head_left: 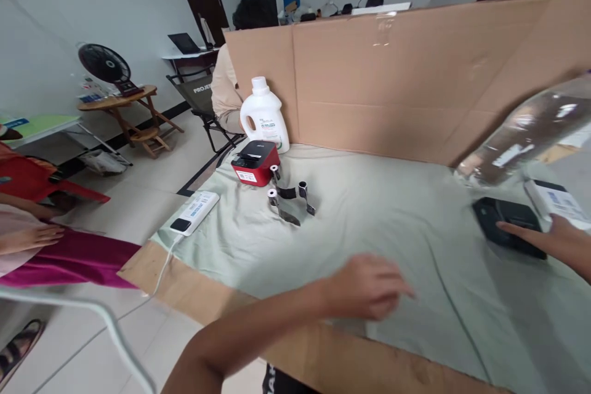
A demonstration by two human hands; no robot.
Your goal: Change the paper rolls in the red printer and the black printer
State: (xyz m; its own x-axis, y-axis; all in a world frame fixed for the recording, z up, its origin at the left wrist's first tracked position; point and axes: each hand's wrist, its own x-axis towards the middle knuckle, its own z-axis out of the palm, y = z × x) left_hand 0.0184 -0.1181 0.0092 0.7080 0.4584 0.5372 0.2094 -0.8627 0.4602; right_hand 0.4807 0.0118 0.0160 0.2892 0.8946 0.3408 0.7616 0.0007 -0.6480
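Note:
My left hand [369, 286] is over the near part of the cloth, slightly blurred, its index finger stretched out and the others loosely curled; nothing shows in it. At the right edge, my right hand [561, 239] has its thumb on top of a flat black box-shaped device [510, 215] and its other fingers at the side. A white box [558, 200] with a dark end lies just behind that device. Three small rolls [273, 198] with dark curling strips stand left of centre. Beside them sits a red device [256, 163] with a black top.
A white jug [264, 114] stands at the back left before a cardboard wall [388, 86]. A white power strip [194, 212] lies on the left edge of the green cloth [369, 209]. A large plastic-wrapped bundle [526, 129] leans at right. Other people sit at left and behind the cardboard.

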